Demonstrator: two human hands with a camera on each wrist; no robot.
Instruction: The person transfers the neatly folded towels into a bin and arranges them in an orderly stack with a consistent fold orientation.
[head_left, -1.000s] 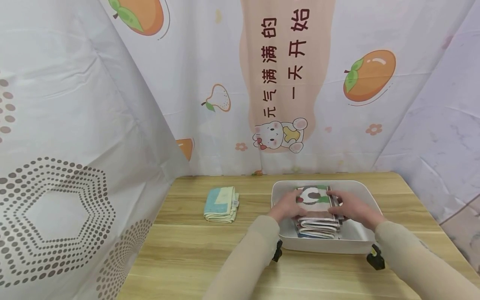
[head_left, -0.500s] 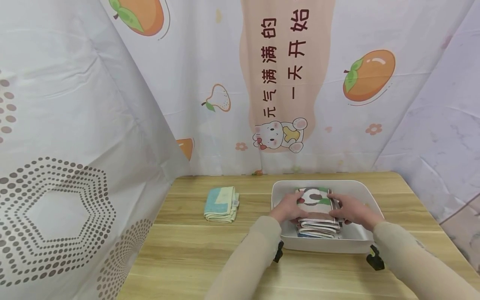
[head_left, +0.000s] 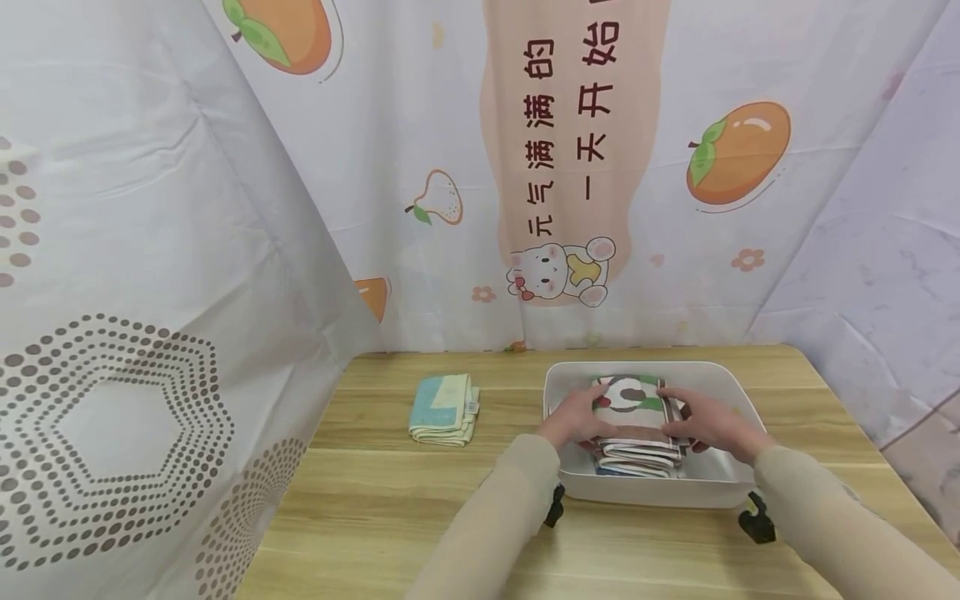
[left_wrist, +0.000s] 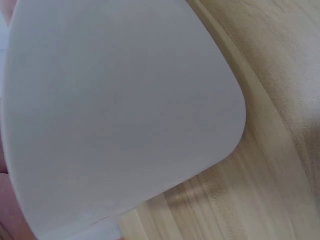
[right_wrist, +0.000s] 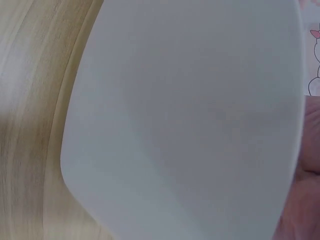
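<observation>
A stack of folded towels (head_left: 637,454) stands in a white bin (head_left: 652,493), the top one patterned in brown, white and green. My left hand (head_left: 577,417) grips the stack's left side, its thumb and fingertips over the edge of the top towel. From the opposite side my right hand (head_left: 712,423) holds the stack with curled fingers. Each wrist view is filled mostly by the outer bin wall (left_wrist: 125,110), with only a sliver of the right hand (right_wrist: 307,200) past the rim; the towels are hidden there.
Left of the bin, a blue and yellow folded towel (head_left: 442,408) lies on the wooden table (head_left: 375,508). A printed curtain (head_left: 420,108) hangs right behind the table, with another patterned sheet (head_left: 135,250) along the left.
The towel stack has shifted slightly to the right inside the bin, both hands staying on its sides. The blue and yellow towel has not moved.
</observation>
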